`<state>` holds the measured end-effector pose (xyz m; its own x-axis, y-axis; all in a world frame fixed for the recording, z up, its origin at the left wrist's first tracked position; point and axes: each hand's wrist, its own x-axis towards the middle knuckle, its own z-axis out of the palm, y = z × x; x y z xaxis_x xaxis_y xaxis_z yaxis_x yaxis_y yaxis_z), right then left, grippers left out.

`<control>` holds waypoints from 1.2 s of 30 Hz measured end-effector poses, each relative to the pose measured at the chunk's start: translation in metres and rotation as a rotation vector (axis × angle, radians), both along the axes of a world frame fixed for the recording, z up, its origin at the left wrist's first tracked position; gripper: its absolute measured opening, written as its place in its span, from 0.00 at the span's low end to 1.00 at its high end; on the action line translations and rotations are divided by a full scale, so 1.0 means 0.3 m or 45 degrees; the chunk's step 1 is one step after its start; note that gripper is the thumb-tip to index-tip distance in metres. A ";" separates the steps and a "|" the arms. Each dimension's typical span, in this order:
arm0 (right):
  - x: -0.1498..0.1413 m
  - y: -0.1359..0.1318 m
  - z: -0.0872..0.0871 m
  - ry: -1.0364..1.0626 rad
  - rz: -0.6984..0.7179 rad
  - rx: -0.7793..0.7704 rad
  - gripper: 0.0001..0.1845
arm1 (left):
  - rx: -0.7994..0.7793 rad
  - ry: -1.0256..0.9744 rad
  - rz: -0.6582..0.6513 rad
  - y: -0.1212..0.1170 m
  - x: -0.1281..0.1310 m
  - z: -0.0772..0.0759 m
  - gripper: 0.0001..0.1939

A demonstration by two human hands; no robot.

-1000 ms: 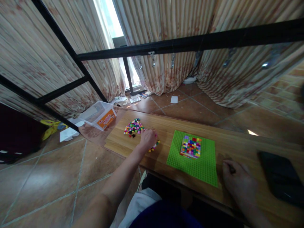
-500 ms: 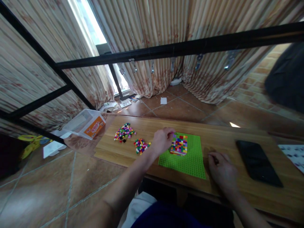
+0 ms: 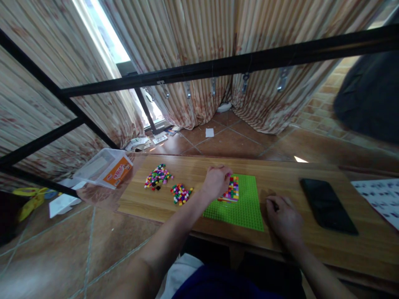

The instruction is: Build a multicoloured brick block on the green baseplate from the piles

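Note:
A green baseplate (image 3: 245, 206) lies on the wooden table (image 3: 280, 174), with a block of many-coloured small bricks (image 3: 232, 192) built on its left part. My left hand (image 3: 215, 182) rests on the left side of that block, fingers curled together, hiding part of it; what they pinch is hidden. Two heaps of loose coloured bricks lie to the left: a bigger heap (image 3: 157, 176) and a smaller heap (image 3: 181, 194). My right hand (image 3: 283, 218) lies on the table just right of the baseplate, fingers curled in.
A black phone (image 3: 327, 203) lies flat on the table to the right, with a printed sheet (image 3: 382, 195) beyond it. A clear plastic box with an orange label (image 3: 106, 168) sits at the table's left end. A black metal frame (image 3: 218, 66) crosses overhead. Curtains hang behind.
My left hand left the loose bricks and came right onto the brick block on the baseplate. The camera swung, shifting everything left. My right hand stayed beside the baseplate.

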<state>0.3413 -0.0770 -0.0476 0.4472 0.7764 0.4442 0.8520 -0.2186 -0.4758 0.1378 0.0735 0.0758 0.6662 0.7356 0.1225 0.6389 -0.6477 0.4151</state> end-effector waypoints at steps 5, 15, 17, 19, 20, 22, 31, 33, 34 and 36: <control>-0.002 -0.002 0.006 0.017 -0.001 -0.024 0.17 | 0.014 0.013 -0.004 -0.004 0.009 -0.008 0.12; -0.001 -0.001 0.002 0.010 -0.013 -0.007 0.17 | 0.051 0.097 -0.014 0.002 0.030 -0.001 0.25; 0.000 -0.001 0.000 0.010 -0.017 -0.014 0.16 | 0.053 0.101 -0.012 0.003 0.033 -0.001 0.25; 0.001 -0.002 -0.001 0.007 -0.016 -0.022 0.16 | 0.051 0.117 -0.017 0.002 0.036 0.000 0.25; 0.002 -0.003 -0.001 0.005 -0.014 -0.022 0.17 | 0.050 0.122 -0.020 0.002 0.037 0.001 0.25; 0.002 -0.003 -0.002 0.003 -0.009 -0.011 0.17 | 0.048 0.123 -0.016 0.002 0.038 0.002 0.25; 0.000 -0.002 0.003 0.003 0.009 -0.006 0.16 | -0.098 -0.058 -0.013 0.013 0.025 -0.024 0.26; 0.000 -0.003 0.003 0.002 0.009 -0.003 0.16 | -0.162 -0.112 -0.014 0.017 0.020 -0.032 0.25; 0.001 -0.003 0.002 0.003 0.007 -0.001 0.16 | -0.188 -0.135 -0.012 0.019 0.018 -0.035 0.25; 0.002 -0.003 0.000 0.002 0.005 0.000 0.16 | -0.220 -0.174 -0.001 0.022 0.015 -0.039 0.24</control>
